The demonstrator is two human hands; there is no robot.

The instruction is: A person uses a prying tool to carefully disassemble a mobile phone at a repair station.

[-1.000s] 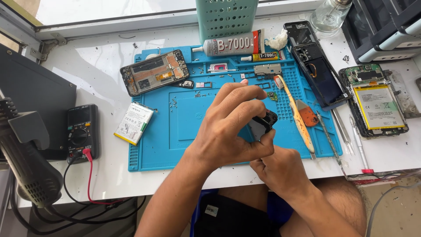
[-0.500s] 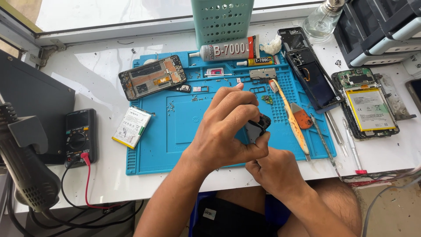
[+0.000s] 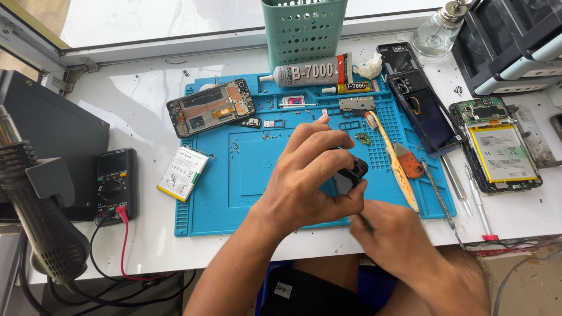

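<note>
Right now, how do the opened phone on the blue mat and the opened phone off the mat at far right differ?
The phone frame on the mat lies crosswise at the mat's back left corner, its battery bay bare. The phone at far right lies lengthwise on the white table and has a white battery with a yellow border fitted. Both lie face down with backs off, away from both hands.

Over a blue work mat [image 3: 234, 175] on the white bench, the left hand [image 3: 310, 175] curls its fingers around a small black part [image 3: 350, 175], while the right hand [image 3: 392, 240] sits just below it, pinching a thin dark tool whose tip meets the part. On the mat lie an opened phone frame [image 3: 211, 108], a toothbrush [image 3: 393, 161] and an orange pick [image 3: 408, 162]. A loose white battery [image 3: 182, 173] and a black multimeter [image 3: 115, 184] rest left of the mat; a green perforated basket [image 3: 303, 29] stands behind it.
</note>
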